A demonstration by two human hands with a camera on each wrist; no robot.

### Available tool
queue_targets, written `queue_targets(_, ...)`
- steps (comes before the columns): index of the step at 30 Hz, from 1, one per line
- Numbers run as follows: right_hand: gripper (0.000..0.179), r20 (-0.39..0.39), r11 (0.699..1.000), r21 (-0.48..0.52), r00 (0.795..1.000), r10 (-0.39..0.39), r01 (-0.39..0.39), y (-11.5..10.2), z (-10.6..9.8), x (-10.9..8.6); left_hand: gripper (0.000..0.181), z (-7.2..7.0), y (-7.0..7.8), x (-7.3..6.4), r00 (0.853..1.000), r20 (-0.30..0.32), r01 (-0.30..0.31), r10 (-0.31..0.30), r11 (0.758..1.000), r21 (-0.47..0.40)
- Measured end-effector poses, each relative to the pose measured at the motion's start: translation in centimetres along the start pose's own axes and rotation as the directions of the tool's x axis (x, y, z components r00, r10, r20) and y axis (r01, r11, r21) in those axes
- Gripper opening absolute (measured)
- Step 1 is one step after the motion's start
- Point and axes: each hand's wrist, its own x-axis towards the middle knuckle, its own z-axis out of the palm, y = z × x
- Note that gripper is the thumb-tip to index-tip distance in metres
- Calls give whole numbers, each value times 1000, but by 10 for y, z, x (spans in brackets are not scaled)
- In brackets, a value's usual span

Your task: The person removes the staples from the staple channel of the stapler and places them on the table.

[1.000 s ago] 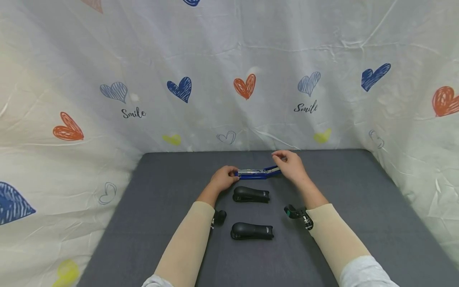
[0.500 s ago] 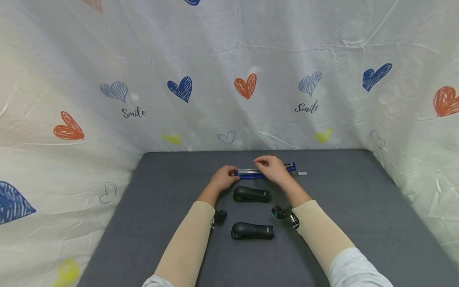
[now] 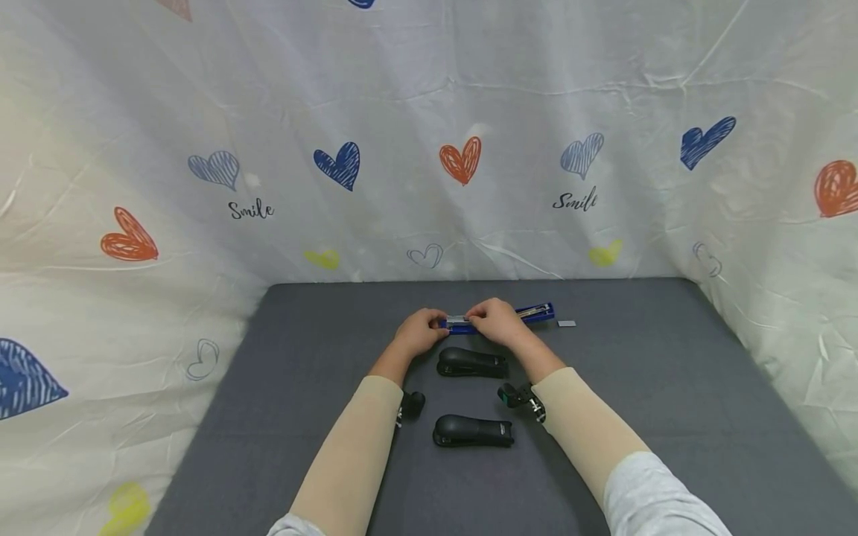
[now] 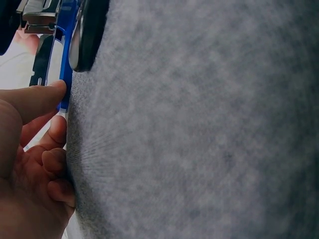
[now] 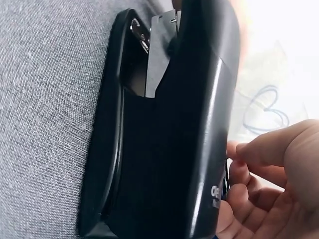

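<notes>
An opened-out blue stapler [image 3: 536, 313] lies at the far part of the table, its silver staple channel facing up. My left hand [image 3: 417, 333] grips the stapler's left end; in the left wrist view, the thumb presses along the blue base [image 4: 65, 64]. My right hand [image 3: 498, 321] covers the stapler's middle, thumb and forefinger pinching at the channel. Whatever lies between those fingertips is hidden. To the right of the stapler is a small grey strip [image 3: 566, 323], likely staples. A black stapler [image 3: 472, 362] rests just nearer than both hands, and it blocks much of the right wrist view.
Another black stapler [image 3: 473, 431] lies closer to the person, roughly in line with the first. Dark grey cloth covers the table [image 3: 322, 342]. A pale curtain [image 3: 389, 89] printed with hearts hangs behind and along both sides.
My right hand has moved left from the stapler's right part and come down to its channel, uncovering the right end and the small grey strip. My left hand stays put.
</notes>
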Motion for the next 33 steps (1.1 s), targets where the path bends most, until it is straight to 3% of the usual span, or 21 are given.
queue_targets(6, 25, -9, 995, -101, 1000, -20, 19, -6, 2, 0, 37, 0, 0, 0, 1000, 3, -8, 8, 1000, -3)
queue_targets(10, 25, -11, 993, -114, 1000, 6, -7, -8, 4, 0, 37, 1, 0, 1, 1000, 1, -2, 2, 1000, -2)
queue_targets(26, 19, -98, 997, 8, 992, 80, -80, -3, 11, 3, 34, -1, 0, -3, 1000, -8, -28, 28, 1000, -5)
queue_targets(33, 15, -172, 991, 124, 983, 69, -48, -4, 16, 6, 34, 0, 0, 0, 1000, -9, -22, 22, 1000, 15)
